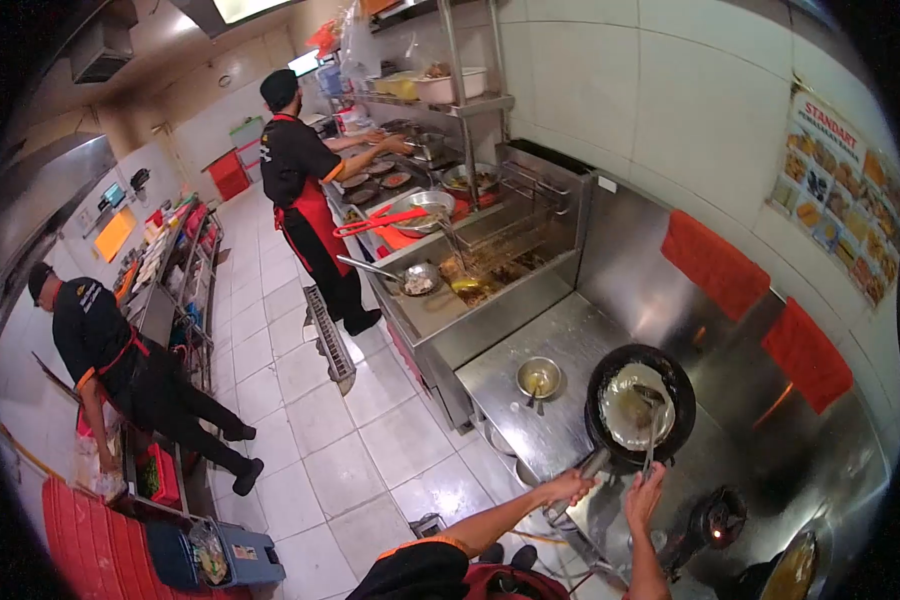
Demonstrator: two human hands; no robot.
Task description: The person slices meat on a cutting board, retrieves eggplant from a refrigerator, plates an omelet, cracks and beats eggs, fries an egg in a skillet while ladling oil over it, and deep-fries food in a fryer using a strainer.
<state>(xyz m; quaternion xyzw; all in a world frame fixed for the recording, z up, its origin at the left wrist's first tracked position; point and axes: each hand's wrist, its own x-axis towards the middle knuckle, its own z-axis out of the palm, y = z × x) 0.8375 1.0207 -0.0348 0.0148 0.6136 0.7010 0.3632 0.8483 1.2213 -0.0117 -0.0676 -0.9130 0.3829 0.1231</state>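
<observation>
My left hand [568,487] is closed around the handle of a dark wok [592,428], at the right of the head view. Inside the wok lies a pale, roundish layer of food [626,420] with a brownish, wet-looking middle. My right hand [645,495] grips the handle of a long metal spatula [655,435]. Its head rests over the upper right part of the food; its exact shape is hard to make out. A small metal bowl [538,372] with yellowish contents and utensil handles sticking out stands left of the wok on the steel counter [500,385].
A burner [718,520] glows right of my hands, and another pan [792,572] sits at the lower right. Beyond the counter is a fryer [490,290]. One co-worker [295,160] stands at the far stove, another [100,330] bends at the left. Red cloths [715,262] hang on the wall.
</observation>
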